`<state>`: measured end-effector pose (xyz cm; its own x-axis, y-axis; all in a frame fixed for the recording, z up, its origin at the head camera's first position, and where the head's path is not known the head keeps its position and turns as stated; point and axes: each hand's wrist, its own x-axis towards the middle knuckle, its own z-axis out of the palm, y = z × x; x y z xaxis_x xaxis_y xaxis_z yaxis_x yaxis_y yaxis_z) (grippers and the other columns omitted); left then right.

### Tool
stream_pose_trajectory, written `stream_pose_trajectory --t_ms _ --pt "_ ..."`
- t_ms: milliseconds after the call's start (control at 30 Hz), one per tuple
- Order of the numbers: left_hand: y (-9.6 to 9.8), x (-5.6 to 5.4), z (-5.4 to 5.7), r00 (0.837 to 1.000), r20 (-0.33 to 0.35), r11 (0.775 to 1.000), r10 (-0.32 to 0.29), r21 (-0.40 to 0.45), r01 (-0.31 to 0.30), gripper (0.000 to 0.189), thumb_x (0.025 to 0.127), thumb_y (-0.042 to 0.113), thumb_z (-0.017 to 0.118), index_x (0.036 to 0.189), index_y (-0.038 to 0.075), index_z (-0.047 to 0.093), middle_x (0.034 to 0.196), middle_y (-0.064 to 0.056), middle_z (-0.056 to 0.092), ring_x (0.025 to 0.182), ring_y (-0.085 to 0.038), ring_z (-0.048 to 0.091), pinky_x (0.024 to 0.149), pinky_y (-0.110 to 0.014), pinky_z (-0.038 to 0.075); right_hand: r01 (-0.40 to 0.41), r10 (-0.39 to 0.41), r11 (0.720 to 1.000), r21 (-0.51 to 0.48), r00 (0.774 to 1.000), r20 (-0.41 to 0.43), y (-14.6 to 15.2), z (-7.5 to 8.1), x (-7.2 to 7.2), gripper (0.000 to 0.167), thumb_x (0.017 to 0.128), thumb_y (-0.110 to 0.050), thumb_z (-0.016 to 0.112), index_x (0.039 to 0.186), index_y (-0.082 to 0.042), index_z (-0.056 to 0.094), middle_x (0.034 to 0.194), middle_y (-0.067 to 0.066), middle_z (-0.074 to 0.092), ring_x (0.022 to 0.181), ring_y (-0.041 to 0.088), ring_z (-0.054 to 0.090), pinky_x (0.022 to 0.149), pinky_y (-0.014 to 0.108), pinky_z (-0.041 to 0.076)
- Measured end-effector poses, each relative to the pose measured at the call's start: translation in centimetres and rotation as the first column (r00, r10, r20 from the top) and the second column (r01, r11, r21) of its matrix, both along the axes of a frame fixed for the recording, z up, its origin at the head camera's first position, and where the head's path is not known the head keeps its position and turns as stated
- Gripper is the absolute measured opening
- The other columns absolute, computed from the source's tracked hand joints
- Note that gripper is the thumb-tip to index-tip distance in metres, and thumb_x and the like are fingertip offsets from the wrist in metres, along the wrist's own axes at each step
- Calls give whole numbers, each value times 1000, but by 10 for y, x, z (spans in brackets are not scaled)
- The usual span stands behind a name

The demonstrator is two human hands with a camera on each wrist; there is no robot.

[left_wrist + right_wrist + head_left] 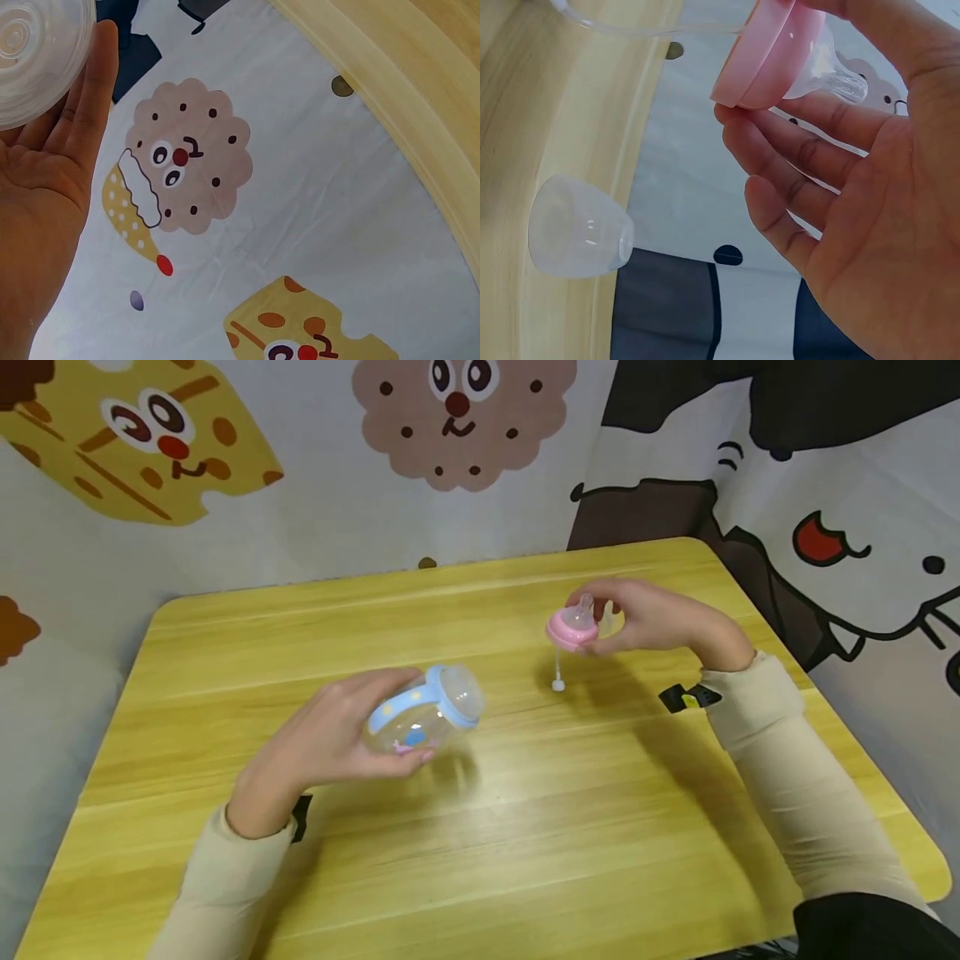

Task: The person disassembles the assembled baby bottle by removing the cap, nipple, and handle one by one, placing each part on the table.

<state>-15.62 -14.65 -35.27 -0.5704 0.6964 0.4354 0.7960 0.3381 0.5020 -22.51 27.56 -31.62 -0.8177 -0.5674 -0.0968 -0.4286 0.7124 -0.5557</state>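
L hand (330, 727) curled rnd tilted bottle (420, 718); R hand (647, 612), part-curled, pinches pink teat cap (567, 631) abv table (525, 843).

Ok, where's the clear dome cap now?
In the right wrist view, the clear dome cap stands on the table at left, apart from the right hand; the head view shows it partly behind that hand.

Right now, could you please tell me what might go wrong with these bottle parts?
The straw hangs below the pink cap in the right hand, so it might catch on the tilted bottle in the left hand. The clear cover stands on the table near the right hand and might get knocked over.
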Motion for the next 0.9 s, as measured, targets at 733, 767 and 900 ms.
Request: stream_pose_trajectory --t_ms 733,767,900 --pt "0 4 6 999 43 1000 0 -20 1 66 84 42 84 136 6 66 115 -2 73 86 -12 67 68 -29 60 19 -18 990 143 1000 -9 -9 -44 -58 51 85 -22 85 129 -2 68 118 15 70 109 35 63 91 48 49" --pt "0 4 5 999 41 1000 -3 -17 4 66 84 42 84 136 6 66 115 -2 73 86 -12 68 68 -30 60 30 -30 987 158 1000 -4 -10 -46 -60 52 85 -23 85 129 -3 67 119 15 70 110 35 63 92 49 48" --pt "1 3 4 999 36 1000 -14 -12 14 66 85 43 83 136 5 66 116 -3 73 87 -12 68 69 -30 61 44 -49 976 212 999 16 -10 -56 -66 54 85 -24 85 131 -3 67 123 16 70 113 35 62 98 52 48"
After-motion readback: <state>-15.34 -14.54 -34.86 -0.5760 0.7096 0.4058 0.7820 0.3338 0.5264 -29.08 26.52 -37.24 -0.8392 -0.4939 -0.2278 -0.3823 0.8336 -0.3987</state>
